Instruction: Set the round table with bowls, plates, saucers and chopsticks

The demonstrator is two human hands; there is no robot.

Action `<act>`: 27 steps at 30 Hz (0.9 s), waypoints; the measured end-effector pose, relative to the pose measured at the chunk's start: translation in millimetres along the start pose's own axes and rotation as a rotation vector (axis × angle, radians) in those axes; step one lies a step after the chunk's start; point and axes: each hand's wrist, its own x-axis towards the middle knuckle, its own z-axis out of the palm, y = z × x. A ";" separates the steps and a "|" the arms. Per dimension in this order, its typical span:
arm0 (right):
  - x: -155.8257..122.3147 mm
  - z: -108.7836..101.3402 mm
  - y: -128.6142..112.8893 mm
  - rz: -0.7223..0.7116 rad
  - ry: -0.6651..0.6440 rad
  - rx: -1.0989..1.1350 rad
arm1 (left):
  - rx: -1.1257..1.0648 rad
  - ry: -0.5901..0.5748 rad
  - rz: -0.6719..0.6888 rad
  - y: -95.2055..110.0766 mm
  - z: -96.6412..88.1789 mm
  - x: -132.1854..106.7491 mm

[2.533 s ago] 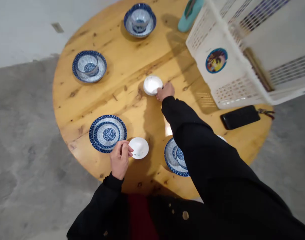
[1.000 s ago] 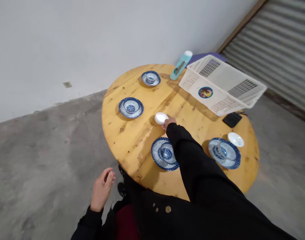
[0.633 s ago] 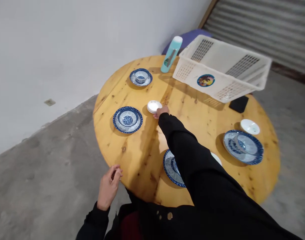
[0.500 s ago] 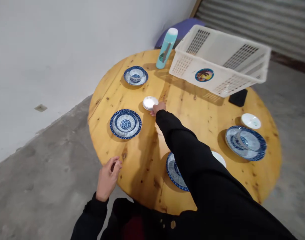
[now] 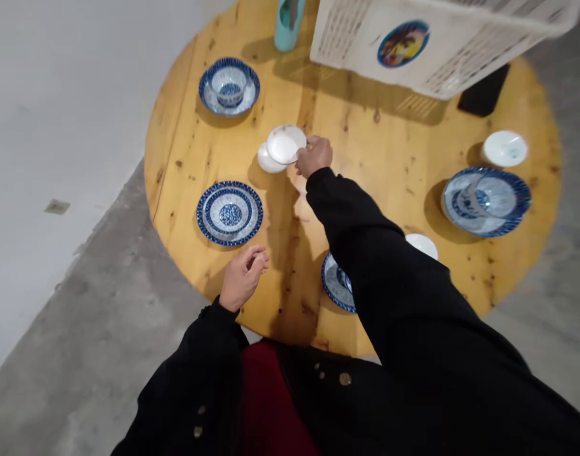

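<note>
My right hand (image 5: 315, 156) pinches the right rim of a small white dish (image 5: 287, 143). That dish is held above another small white dish (image 5: 270, 161) and partly covers it. My left hand (image 5: 245, 277) hangs over the near left table edge, loosely curled, with a gap between thumb and fingers and nothing visible in it. Just beyond it, a smaller blue-and-white plate lies on a larger blue-patterned plate (image 5: 208, 223). Farther back, a blue-and-white bowl (image 5: 229, 82) sits on a matching plate (image 5: 213, 101).
On the round wooden table (image 5: 366, 190) stand a white plastic basket (image 5: 349, 38), a turquoise bottle (image 5: 286, 28) and a flat black object (image 5: 484, 92). At right are a white bowl (image 5: 504, 149) and blue-patterned dishes (image 5: 511, 206). My right sleeve partly hides a plate (image 5: 335, 288) and white dish (image 5: 423, 244).
My right hand has lifted the upper white dish off the one beneath. My left hand has moved forward and right over the table edge. The view has tilted down.
</note>
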 end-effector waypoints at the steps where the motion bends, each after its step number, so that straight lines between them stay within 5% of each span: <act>1: -10.7 -5.9 3.7 -0.010 0.021 -0.004 | -0.039 -0.034 -0.039 -5.8 2.9 -0.5; 7: -123.8 -33.0 32.3 -0.041 -0.088 -0.053 | -0.270 -0.112 -0.230 -37.6 16.5 6.3; 12: -200.2 -7.5 66.2 0.144 -0.100 -0.140 | -0.308 -0.141 -0.235 -54.5 28.8 25.2; 20: -235.7 42.7 102.2 0.140 0.044 -0.101 | -0.152 -0.183 -0.199 -80.8 23.3 42.8; 27: -240.0 51.4 110.0 0.136 0.081 -0.068 | 0.068 -0.224 -0.172 -78.3 13.5 50.7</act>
